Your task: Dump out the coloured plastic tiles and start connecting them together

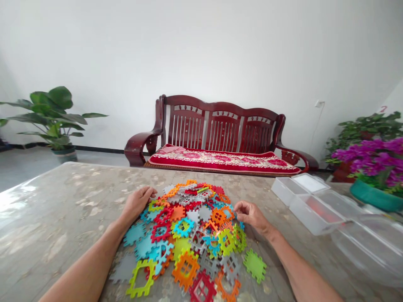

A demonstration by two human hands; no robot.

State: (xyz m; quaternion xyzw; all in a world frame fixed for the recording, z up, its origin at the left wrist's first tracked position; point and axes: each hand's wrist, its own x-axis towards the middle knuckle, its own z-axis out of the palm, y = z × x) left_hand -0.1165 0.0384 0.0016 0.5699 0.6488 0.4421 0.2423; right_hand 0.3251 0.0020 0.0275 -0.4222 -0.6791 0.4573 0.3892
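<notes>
A heap of notched plastic building tiles [204,214] in orange, red, blue, green and grey lies between my hands. Many have cut-out windows or rounded openings, and they overlap one another. My left hand [140,203] rests at the heap's left edge, fingers extended toward the tiles and no tile visible in it. At the right edge, my right hand [252,214] has loosely bent fingers, thumb and forefinger apart, close to some blue tiles. A green tile [255,265] lies flat just apart from the heap, and a lime frame tile [141,279] is at the near left.
The table [78,201] has a patterned grey-brown cover. Clear plastic boxes [315,214] stand at the right, one with something reddish inside. Beyond them is a teal pot [374,195] of purple flowers. A wooden bench [220,130] and a potted plant [63,126] are behind the table.
</notes>
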